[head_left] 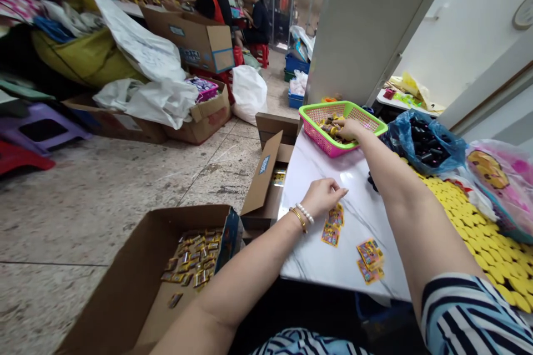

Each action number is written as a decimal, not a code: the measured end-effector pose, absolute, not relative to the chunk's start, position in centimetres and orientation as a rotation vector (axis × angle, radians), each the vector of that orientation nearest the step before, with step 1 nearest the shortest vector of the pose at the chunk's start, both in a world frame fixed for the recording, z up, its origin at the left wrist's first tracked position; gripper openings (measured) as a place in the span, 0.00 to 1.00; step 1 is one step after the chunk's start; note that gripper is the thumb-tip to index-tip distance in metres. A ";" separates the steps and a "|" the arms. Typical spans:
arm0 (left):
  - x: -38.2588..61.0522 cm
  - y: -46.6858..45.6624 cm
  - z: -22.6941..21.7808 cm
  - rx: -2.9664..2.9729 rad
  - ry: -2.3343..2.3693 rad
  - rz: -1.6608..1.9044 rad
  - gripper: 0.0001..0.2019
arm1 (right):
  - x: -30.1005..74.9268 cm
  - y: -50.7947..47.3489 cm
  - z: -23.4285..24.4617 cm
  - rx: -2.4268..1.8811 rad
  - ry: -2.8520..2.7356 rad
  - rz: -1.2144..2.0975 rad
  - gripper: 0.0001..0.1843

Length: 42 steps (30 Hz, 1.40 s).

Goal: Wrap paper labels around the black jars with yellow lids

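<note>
My right hand [350,128] reaches into a pink and green plastic basket [325,146], its fingers bent down among small yellow-brown pieces [332,126]. What its fingertips grip is too small to make out. Over the white marbled table [308,252], my left hand [323,197] hovers with its fingers loosely bent and a gap between the tips; nothing shows in it. Just below it lie small printed orange cards [331,234]. Another little group of such cards [370,259] lies nearer the table's front edge.
Left of the table, an open cardboard box [120,283] contains many small packets [200,255]. Another open carton [262,177] touches the table's left side. Right are a blue bag [425,141] of black pieces and a yellow mat [470,233]. Two people sit working behind.
</note>
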State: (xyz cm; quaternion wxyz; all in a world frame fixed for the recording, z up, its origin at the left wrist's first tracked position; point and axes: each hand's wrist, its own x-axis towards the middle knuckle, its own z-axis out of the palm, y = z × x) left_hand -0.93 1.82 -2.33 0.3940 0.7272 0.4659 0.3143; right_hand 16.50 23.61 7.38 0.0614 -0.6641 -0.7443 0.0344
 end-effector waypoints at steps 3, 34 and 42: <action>-1.2 1.7 -2.2 1.938 1.219 0.775 0.16 | 19.3 22.5 8.4 -1.880 -2.159 0.058 0.37; -0.4 -0.5 -1.6 2.335 1.021 0.371 0.03 | 21.0 -2.7 1.5 -1.891 -2.204 -0.096 0.13; -0.2 0.2 -2.3 2.430 0.966 0.487 0.09 | 21.0 -3.4 1.8 -1.884 -2.234 -0.097 0.13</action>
